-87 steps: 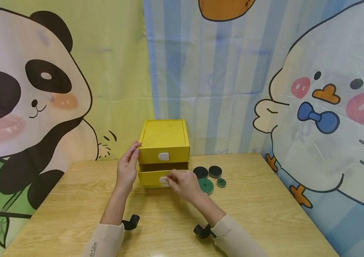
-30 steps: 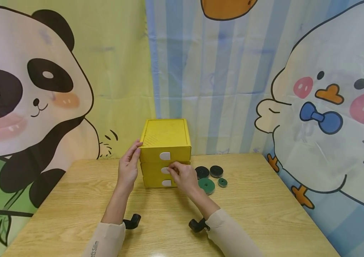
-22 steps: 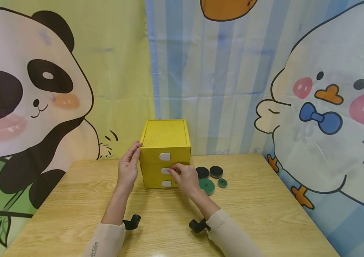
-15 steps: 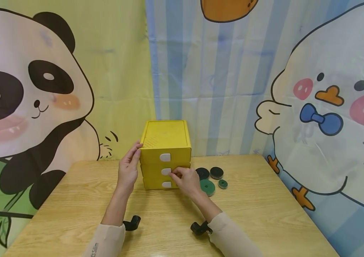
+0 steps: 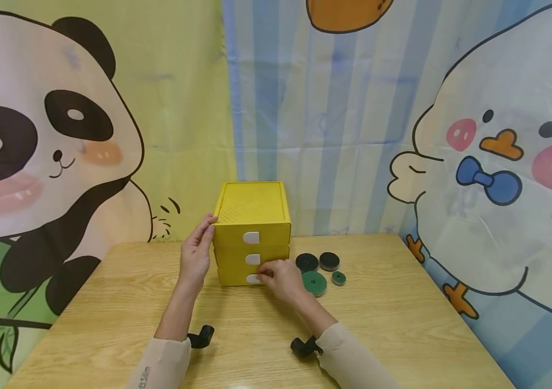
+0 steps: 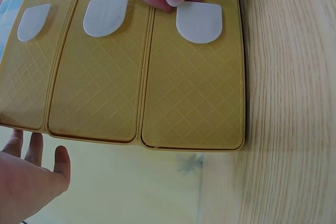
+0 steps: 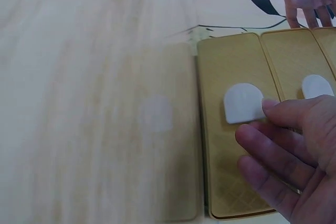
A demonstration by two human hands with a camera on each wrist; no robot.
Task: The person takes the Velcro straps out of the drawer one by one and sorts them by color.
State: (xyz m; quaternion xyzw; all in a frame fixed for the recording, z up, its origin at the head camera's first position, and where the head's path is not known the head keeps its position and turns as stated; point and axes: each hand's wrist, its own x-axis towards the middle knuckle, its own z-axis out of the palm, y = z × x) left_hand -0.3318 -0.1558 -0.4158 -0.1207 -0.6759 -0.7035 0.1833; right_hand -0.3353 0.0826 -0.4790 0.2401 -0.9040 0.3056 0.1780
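A yellow cabinet of three stacked drawers (image 5: pixel 252 202) stands on the table, all its drawers closed and each with a white pull. My left hand (image 5: pixel 194 258) rests with extended fingers against the cabinet's left side, fingertips at the top front edge. In the left wrist view those fingers (image 6: pixel 34 148) show beyond the cabinet's side. My right hand (image 5: pixel 283 279) is at the bottom drawer, thumb and curled fingers pinching the right edge of its white pull (image 7: pixel 243 103). The middle drawer's pull (image 5: pixel 252 259) is just above that hand, untouched.
Right of the cabinet lie two black discs (image 5: pixel 329 261), a larger green disc (image 5: pixel 314 283) and a small green disc (image 5: pixel 338 278). The wooden table (image 5: pixel 392 324) meets printed curtains (image 5: pixel 353 162) at the back. Black camera mounts (image 5: pixel 201 336) jut out at both wrists.
The middle drawer was pulled out and has been pushed in. My right hand has then moved from the middle pull down to the bottom one. My left hand has stayed in place.
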